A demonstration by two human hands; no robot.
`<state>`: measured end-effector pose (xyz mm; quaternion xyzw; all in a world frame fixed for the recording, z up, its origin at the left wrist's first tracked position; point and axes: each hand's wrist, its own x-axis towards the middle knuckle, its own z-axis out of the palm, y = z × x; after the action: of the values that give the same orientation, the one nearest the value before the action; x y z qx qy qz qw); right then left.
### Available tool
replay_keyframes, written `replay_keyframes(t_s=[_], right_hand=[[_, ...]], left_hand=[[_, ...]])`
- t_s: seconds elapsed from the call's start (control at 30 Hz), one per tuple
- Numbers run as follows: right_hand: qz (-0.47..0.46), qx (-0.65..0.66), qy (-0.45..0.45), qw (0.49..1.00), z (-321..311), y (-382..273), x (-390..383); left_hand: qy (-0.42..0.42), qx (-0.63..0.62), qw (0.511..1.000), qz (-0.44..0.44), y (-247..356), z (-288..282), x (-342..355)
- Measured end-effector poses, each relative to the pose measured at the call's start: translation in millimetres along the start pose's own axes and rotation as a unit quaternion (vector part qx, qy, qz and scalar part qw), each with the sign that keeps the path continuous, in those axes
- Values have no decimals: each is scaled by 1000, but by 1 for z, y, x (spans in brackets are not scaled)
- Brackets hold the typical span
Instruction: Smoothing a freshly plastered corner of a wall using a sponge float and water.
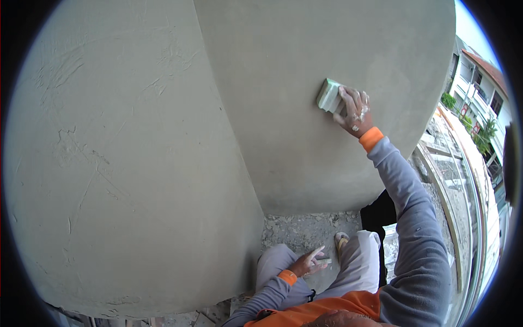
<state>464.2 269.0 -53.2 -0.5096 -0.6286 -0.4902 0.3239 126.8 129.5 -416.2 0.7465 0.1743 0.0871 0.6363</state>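
Note:
My right hand is raised on an outstretched arm, fingers wrapped round a pale green and white hand block. The block is against the smooth grey plastered wall in front of me; its exact kind is not clear. Whitish paste or dust marks the knuckles. My left hand is low over my lap, fingers stretched out and apart, also dusted white. It appears to hold nothing. A second plastered wall rises close on my left, with scratches and rough ridges on its surface.
The two walls meet in an inner corner. Flakes and crumbs litter the rough floor around my feet. Beyond the wall's right end are a dark opening, long rails or boards, and a white building with plants outside.

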Motion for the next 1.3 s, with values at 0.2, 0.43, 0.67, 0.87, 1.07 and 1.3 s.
replay_keyframes(t_s=[0.2, 0.43, 0.67, 0.87, 1.07, 1.3], right_hand=[[4, 6, -299, 954, -54, -28, -200], [405, -54, -154, 900, -234, -52, -286], [724, 33, 56, 686, -385, -82, -389], [722, 47, 84, 685, -447, -107, -402], [798, 205, 281, 493, -464, -107, -352], [806, 207, 291, 472, -458, -114, -351]], left_hand=[[30, 8, 999, 25, 9, 4, -16], [16, 11, 1000, -9, 26, 5, -15], [14, 68, 998, 8, 24, 0, -8], [1, 97, 995, -7, 25, 2, -6], [-3, 94, 995, -18, 28, 5, -11], [0, 124, 992, -33, 24, 3, -11]])
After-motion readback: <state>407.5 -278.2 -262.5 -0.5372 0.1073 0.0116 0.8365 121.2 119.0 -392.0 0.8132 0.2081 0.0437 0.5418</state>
